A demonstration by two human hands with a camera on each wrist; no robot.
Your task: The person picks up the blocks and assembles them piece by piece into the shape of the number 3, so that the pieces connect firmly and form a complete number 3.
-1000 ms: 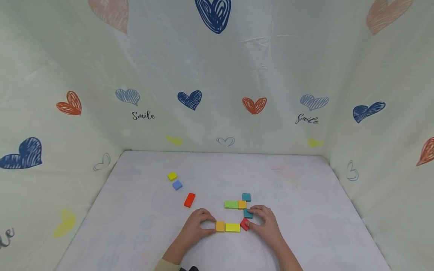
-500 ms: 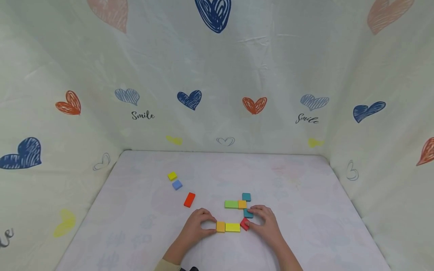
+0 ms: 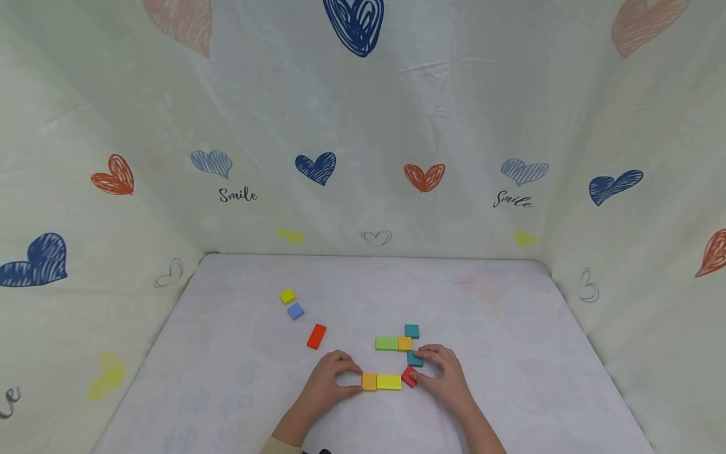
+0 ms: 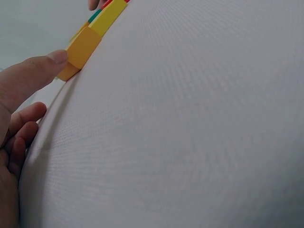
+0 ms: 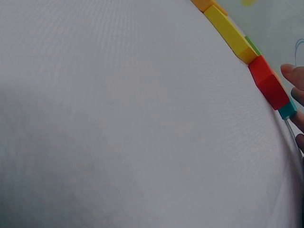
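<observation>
In the head view, my left hand [image 3: 329, 378] pinches an orange block [image 3: 369, 381] at the left end of a front row. Its thumb [image 4: 54, 59] lies on that block in the left wrist view. A yellow oblong block [image 3: 389, 382] adjoins it on the right, then a tilted red block [image 3: 408, 376]. My right hand [image 3: 448, 378] has its thumb at the red block and its index finger over a teal block [image 3: 414, 359]. In the right wrist view a fingertip appears slightly apart from the red block [image 5: 268, 85], so its grip is unclear.
Behind the front row, a green oblong block [image 3: 387, 343] meets another orange block [image 3: 405, 343], with a second teal block [image 3: 411, 331] beyond. To the left lie a red oblong block [image 3: 316, 337], a blue block [image 3: 295, 311] and a small yellow block [image 3: 287, 296]. A heart-printed curtain [image 3: 374, 208] surrounds the table [image 3: 482, 302].
My left hand has nudged the orange block very slightly right, against the yellow block. The right hand and the other blocks look unmoved.
</observation>
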